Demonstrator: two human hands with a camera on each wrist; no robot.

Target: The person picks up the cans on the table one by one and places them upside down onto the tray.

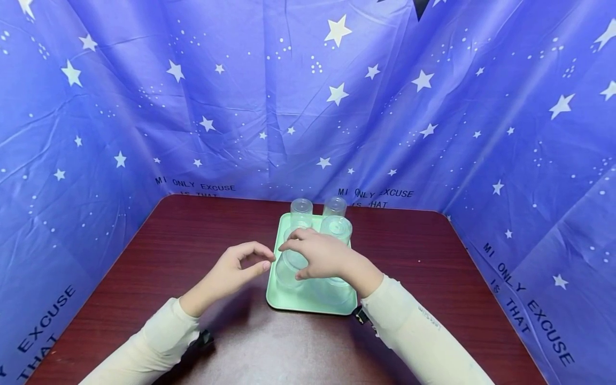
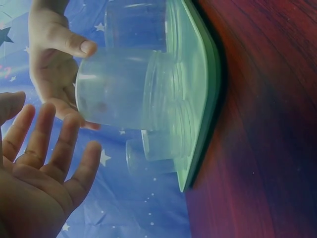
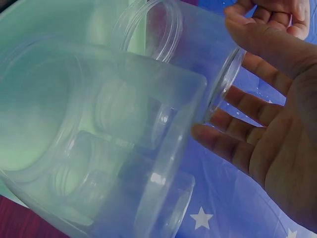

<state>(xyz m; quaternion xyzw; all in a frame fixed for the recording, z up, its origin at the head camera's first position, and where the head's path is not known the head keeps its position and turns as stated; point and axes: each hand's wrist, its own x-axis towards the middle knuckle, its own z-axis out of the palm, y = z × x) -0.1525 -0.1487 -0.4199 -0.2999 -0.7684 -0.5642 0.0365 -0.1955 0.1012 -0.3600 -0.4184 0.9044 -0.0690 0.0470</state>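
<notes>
Several clear plastic jars stand upside down, bases up, on a light green tray (image 1: 308, 306). My right hand (image 1: 323, 254) is above the front left jar (image 1: 287, 277), thumb and fingers spread about its upturned base. In the right wrist view, that jar (image 3: 198, 44) has the thumb (image 3: 267, 42) right at its base edge, with space between palm and jar. My left hand (image 1: 236, 270) holds nothing and hovers just left of the tray, fingers loosely curved. The left wrist view has its fingers (image 2: 62, 148) spread, facing the nearest jar (image 2: 116, 89).
The tray rests on a dark red wooden table (image 1: 202, 230). Two narrower jars, one at the back left (image 1: 301, 209) and another jar at the back right (image 1: 335, 206), stand behind a wider jar (image 1: 338, 227). A blue star-printed curtain (image 1: 269, 80) surrounds the table.
</notes>
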